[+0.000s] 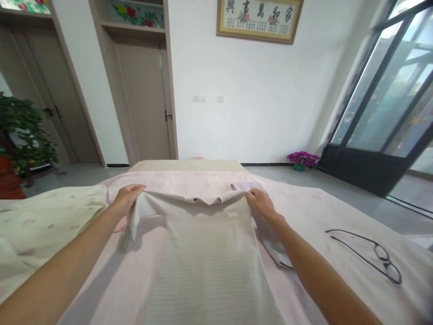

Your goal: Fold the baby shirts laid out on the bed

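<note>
A pale grey, finely striped shirt (209,253) is stretched between my two hands, its neckline at the far side and its body running toward me. My left hand (128,197) pinches the shirt near its left shoulder, and the sleeve hangs down below. At the other shoulder, my right hand (260,203) is closed on the cloth. The right sleeve hangs partly behind my right forearm. Beneath lies a pink bed cover (297,198). A folded lavender cloth (241,185) rests just beyond my right hand.
A pair of black-framed glasses (384,259) lies on the cover at the right. To the left is a cream patterned cloth (50,216) with a purple edge. Purple flowers (303,159) stand on the floor near the glass door, and a leafy plant (23,131) at far left.
</note>
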### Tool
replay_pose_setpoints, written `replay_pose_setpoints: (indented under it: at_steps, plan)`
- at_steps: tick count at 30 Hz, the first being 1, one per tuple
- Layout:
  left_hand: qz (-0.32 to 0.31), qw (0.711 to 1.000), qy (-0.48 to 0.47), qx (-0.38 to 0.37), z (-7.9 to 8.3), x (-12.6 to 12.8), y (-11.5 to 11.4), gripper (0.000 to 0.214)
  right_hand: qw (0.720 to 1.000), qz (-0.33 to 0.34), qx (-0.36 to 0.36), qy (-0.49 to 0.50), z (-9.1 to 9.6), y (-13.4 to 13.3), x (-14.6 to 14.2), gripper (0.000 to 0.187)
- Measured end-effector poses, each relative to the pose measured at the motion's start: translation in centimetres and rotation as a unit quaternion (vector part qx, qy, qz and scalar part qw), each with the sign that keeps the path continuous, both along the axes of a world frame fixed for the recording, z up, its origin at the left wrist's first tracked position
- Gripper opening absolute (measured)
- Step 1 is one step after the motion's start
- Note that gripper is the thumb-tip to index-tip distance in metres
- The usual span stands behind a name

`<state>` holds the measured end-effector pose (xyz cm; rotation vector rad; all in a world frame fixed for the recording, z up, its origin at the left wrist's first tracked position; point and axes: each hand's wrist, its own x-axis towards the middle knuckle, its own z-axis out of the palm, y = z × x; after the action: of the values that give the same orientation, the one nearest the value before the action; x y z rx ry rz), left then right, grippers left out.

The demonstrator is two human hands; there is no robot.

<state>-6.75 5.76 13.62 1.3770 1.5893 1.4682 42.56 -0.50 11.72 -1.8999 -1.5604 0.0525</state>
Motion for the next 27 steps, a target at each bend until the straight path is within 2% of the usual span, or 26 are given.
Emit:
replay_pose_setpoints:
  at_steps: [2, 5, 8, 10, 12, 15, 17, 19, 21, 24, 27]
  plan:
    - [0.027, 0.997, 0.059, -0.038, -2.1, 1.0, 0.9, 0.028, 0.999, -0.003, -0.041, 0.012, -2.5, 1.5, -0.2, 0.023]
    - [0.068, 0.986, 0.135, -0.066, -3.6, 2.5, 1.2, 0.018, 0.997, 0.017, -0.070, 0.021, -4.7, 2.5, -0.1, 0.026]
    - [0.057, 0.970, 0.236, -0.010, -4.7, 4.8, -0.2, 0.027, 0.993, 0.055, -0.100, 0.023, -5.8, 2.3, 1.2, 0.034]
    - [-0.009, 0.940, 0.331, 0.076, -5.9, 6.7, -1.9, 0.032, 0.990, 0.075, -0.117, 0.021, -6.1, 1.8, 2.4, 0.037]
    - [-0.105, 0.905, 0.393, 0.123, -7.3, 8.7, -3.8, 0.032, 0.989, 0.083, -0.122, 0.017, -6.1, 1.2, 3.3, 0.032]
    - [-0.230, 0.863, 0.438, 0.104, -9.0, 11.4, -5.2, 0.033, 0.990, 0.096, -0.104, -0.001, -5.7, 0.3, 3.3, 0.025]
    - [-0.272, 0.837, 0.466, 0.092, -9.7, 12.7, -4.8, 0.042, 0.985, 0.138, -0.100, -0.006, -5.3, -0.1, 2.5, 0.025]
    - [-0.260, 0.831, 0.487, 0.068, -10.0, 13.5, -3.6, 0.054, 0.975, 0.193, -0.110, 0.017, -5.0, -0.3, 1.8, 0.026]
    - [-0.214, 0.841, 0.497, 0.031, -10.1, 13.9, -2.2, 0.068, 0.967, 0.216, -0.116, 0.069, -4.9, -0.3, 1.9, 0.032]
    - [-0.160, 0.847, 0.507, 0.003, -10.6, 13.9, -1.5, 0.074, 0.968, 0.133, -0.137, 0.165, -5.2, -0.5, 3.9, 0.041]
    - [-0.156, 0.831, 0.535, -0.002, -11.8, 13.9, -2.7, 0.063, 0.960, 0.042, -0.196, 0.198, -5.8, -1.5, 7.2, 0.038]
